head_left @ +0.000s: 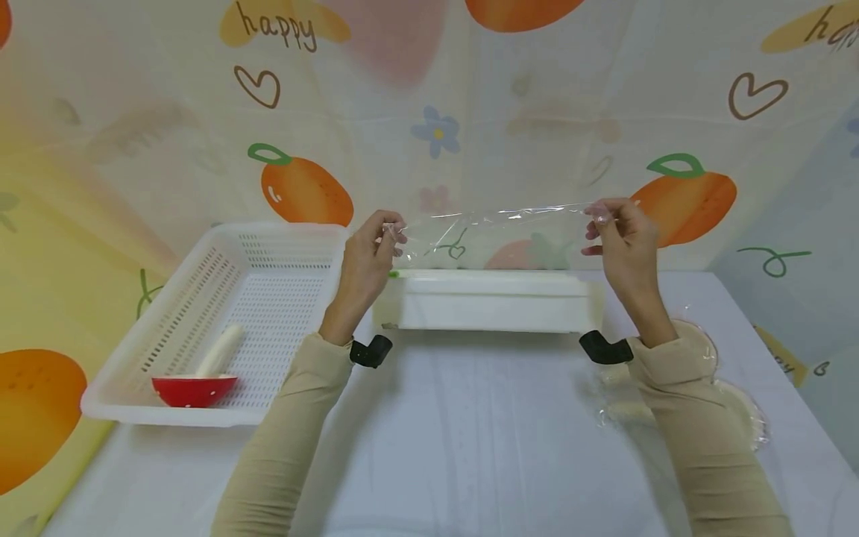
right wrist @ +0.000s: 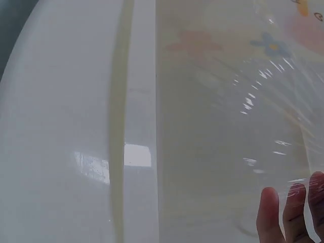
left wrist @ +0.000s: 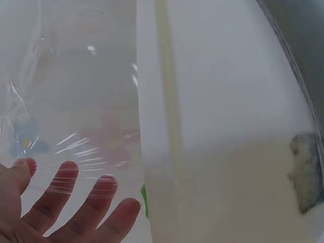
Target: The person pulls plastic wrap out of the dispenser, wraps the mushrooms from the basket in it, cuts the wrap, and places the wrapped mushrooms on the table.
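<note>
A sheet of clear plastic wrap (head_left: pixel 496 231) stretches between my two hands, above and behind a long white wrap dispenser box (head_left: pixel 490 302). My left hand (head_left: pixel 372 250) pinches the sheet's left corner, and my right hand (head_left: pixel 624 239) pinches the right corner. In the left wrist view, the fingers (left wrist: pixel 96 207) spread behind the film, which creases near the thumb. The right wrist view catches only some fingertips (right wrist: pixel 271 207) at the film's lower right edge. A green piece (head_left: pixel 394 274) shows at the box's left end.
On the left stands a white perforated basket (head_left: pixel 181 261) holding a red ladle (head_left: pixel 194 391) with a pale handle. Beside my right forearm lie clear-wrapped round items (head_left: pixel 741 410), partly hidden by the sleeve. A printed backdrop (head_left: pixel 496 97) rises behind the white table (head_left: pixel 470 447).
</note>
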`<state>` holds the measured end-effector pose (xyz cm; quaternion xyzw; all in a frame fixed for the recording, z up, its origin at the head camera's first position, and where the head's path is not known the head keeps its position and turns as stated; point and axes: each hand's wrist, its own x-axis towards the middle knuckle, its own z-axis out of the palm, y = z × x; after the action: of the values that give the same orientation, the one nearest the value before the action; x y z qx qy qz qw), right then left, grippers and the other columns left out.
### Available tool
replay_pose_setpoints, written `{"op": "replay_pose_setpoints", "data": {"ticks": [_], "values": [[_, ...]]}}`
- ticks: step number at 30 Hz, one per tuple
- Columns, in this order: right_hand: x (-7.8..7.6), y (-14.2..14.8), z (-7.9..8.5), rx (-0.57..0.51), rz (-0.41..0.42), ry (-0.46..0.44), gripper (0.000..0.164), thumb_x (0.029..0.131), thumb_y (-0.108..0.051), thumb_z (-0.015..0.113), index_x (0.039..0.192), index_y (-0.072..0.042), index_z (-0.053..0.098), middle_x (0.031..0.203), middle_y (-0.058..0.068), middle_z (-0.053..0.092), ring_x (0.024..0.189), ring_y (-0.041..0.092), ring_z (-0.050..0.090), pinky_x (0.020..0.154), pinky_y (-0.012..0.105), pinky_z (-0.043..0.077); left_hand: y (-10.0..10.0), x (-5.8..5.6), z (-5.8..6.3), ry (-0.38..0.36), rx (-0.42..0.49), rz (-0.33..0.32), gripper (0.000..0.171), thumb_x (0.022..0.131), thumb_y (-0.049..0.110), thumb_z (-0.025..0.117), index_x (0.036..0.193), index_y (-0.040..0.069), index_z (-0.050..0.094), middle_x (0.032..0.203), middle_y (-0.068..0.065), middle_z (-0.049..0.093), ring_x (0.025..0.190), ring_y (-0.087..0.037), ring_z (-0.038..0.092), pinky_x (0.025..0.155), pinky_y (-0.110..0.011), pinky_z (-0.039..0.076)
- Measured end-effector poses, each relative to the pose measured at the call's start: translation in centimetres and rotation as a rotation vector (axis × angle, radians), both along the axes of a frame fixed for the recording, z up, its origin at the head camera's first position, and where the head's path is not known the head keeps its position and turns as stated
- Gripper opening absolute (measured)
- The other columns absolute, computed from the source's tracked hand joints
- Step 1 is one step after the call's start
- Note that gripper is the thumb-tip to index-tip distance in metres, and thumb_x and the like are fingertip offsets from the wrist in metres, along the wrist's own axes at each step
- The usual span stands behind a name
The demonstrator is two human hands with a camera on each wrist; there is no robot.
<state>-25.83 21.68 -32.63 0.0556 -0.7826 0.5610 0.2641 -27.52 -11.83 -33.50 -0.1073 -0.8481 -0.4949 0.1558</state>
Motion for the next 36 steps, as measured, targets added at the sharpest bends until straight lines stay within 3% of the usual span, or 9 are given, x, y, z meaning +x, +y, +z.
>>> {"op": "replay_pose_setpoints", "data": {"ticks": [6, 10, 13, 15, 18, 22, 25, 30, 36], "values": [[0.1, -0.2, -1.0, 0.042, -0.027, 0.016, 0.022, 0.103, -0.020, 0.053, 0.109, -0.001, 0.063, 0.086, -0.011, 0.054, 0.073, 0.005, 0.056, 0.052, 0.016, 0.053, -0.1, 0.1, -0.8, -0.003, -0.139, 0.048, 0.021, 0.103, 0.007, 0.043, 0.111, 0.014, 0.061, 0.094, -0.011, 0.076, 0.076, -0.028, 0.072, 0.055, -0.028, 0.044], [-0.2, -0.2, -1.3, 0.121, -0.106, 0.131, 0.026, 0.101, -0.018, 0.057, 0.107, 0.006, 0.064, 0.087, -0.020, 0.055, 0.070, -0.004, 0.053, 0.053, 0.008, 0.048, 0.0, 0.2, -0.7, 0.017, -0.187, 0.069, 0.019, 0.105, 0.017, 0.045, 0.114, 0.014, 0.062, 0.091, -0.008, 0.077, 0.073, -0.025, 0.071, 0.054, -0.028, 0.041], [-0.5, -0.1, -1.5, 0.205, -0.169, 0.211, 0.023, 0.100, -0.014, 0.059, 0.099, 0.008, 0.068, 0.087, -0.005, 0.066, 0.069, -0.012, 0.049, 0.059, 0.004, 0.043, 0.1, 0.2, -0.8, 0.019, -0.225, 0.095, 0.027, 0.106, 0.027, 0.046, 0.112, 0.010, 0.067, 0.092, -0.009, 0.077, 0.066, -0.025, 0.067, 0.053, -0.028, 0.039], [-0.6, 0.0, -1.6, 0.260, -0.218, 0.212, 0.024, 0.099, -0.014, 0.060, 0.093, 0.007, 0.071, 0.086, 0.009, 0.071, 0.067, -0.010, 0.050, 0.062, 0.005, 0.038, 0.1, 0.2, -0.8, 0.016, -0.246, 0.113, 0.033, 0.106, 0.030, 0.045, 0.106, 0.009, 0.070, 0.093, -0.009, 0.077, 0.062, -0.025, 0.061, 0.052, -0.029, 0.037], [-0.4, 0.2, -1.6, 0.343, -0.256, 0.112, 0.037, 0.103, -0.019, 0.049, 0.085, 0.005, 0.071, 0.097, 0.019, 0.075, 0.072, 0.009, 0.064, 0.058, 0.016, 0.036, 0.2, 0.3, -1.0, 0.019, -0.264, 0.123, 0.038, 0.106, 0.030, 0.043, 0.100, 0.008, 0.072, 0.093, -0.010, 0.077, 0.061, -0.027, 0.057, 0.052, -0.030, 0.035], [0.3, 0.3, -1.7, 0.426, -0.222, -0.117, 0.064, 0.106, -0.043, 0.031, 0.085, 0.002, 0.071, 0.094, 0.021, 0.073, 0.081, 0.037, 0.064, 0.061, 0.032, 0.038, 0.2, 0.5, -1.3, 0.025, -0.275, 0.104, 0.036, 0.106, 0.026, 0.040, 0.102, 0.007, 0.071, 0.095, -0.010, 0.076, 0.074, -0.029, 0.066, 0.056, -0.031, 0.037], [0.7, 0.3, -1.7, 0.440, -0.163, -0.240, 0.082, 0.104, -0.059, 0.016, 0.086, 0.000, 0.071, 0.085, 0.023, 0.067, 0.080, 0.036, 0.058, 0.069, 0.038, 0.038, 0.1, 0.6, -1.5, 0.031, -0.276, 0.086, 0.036, 0.106, 0.023, 0.039, 0.103, 0.007, 0.070, 0.097, -0.010, 0.076, 0.083, -0.028, 0.070, 0.057, -0.031, 0.038], [1.2, 0.3, -1.5, 0.461, -0.097, -0.341, 0.091, 0.102, -0.062, 0.004, 0.085, -0.001, 0.069, 0.088, 0.023, 0.067, 0.083, 0.036, 0.058, 0.075, 0.045, 0.041, 0.1, 0.6, -1.7, 0.042, -0.254, 0.069, 0.036, 0.107, 0.022, 0.037, 0.101, 0.006, 0.069, 0.095, -0.011, 0.076, 0.086, -0.029, 0.071, 0.058, -0.032, 0.041], [1.5, 0.1, -0.7, 0.503, -0.041, -0.422, 0.100, 0.099, -0.064, -0.005, 0.091, 0.002, 0.069, 0.096, 0.025, 0.066, 0.090, 0.041, 0.056, 0.085, 0.057, 0.040, 0.3, 0.6, -2.0, 0.076, -0.143, 0.043, 0.036, 0.108, 0.021, 0.039, 0.094, 0.003, 0.067, 0.085, -0.014, 0.075, 0.077, -0.028, 0.071, 0.061, -0.032, 0.048]]}}
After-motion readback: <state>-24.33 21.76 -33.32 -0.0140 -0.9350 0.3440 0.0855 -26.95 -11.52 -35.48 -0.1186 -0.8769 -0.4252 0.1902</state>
